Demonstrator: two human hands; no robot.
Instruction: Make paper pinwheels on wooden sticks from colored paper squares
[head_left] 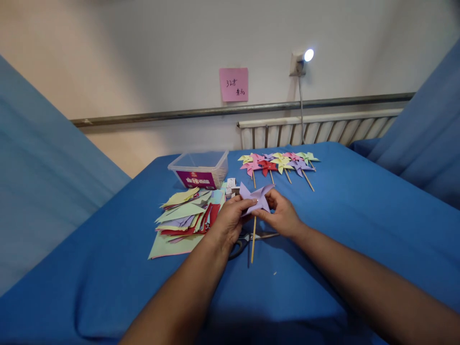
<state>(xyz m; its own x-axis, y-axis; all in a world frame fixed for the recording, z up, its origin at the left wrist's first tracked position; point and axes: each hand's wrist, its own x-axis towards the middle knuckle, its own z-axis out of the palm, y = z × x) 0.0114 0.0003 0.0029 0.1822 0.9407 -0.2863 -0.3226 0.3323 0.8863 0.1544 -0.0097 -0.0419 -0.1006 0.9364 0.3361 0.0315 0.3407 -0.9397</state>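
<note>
A purple paper pinwheel (256,196) on a thin wooden stick (253,239) is held up above the blue-covered table (341,215). My left hand (230,218) grips its left side with fingers closed on the paper. My right hand (283,213) pinches its right side. Scissors (247,238) lie on the cloth just under my hands, partly hidden by my left wrist.
A pile of cut coloured paper (187,215) lies left of my hands. Behind it stands a clear plastic box (199,168) and a small white item (231,186). Several finished pinwheels (278,164) lie in a row at the back. A radiator (316,129) and pink note (234,84) are on the wall.
</note>
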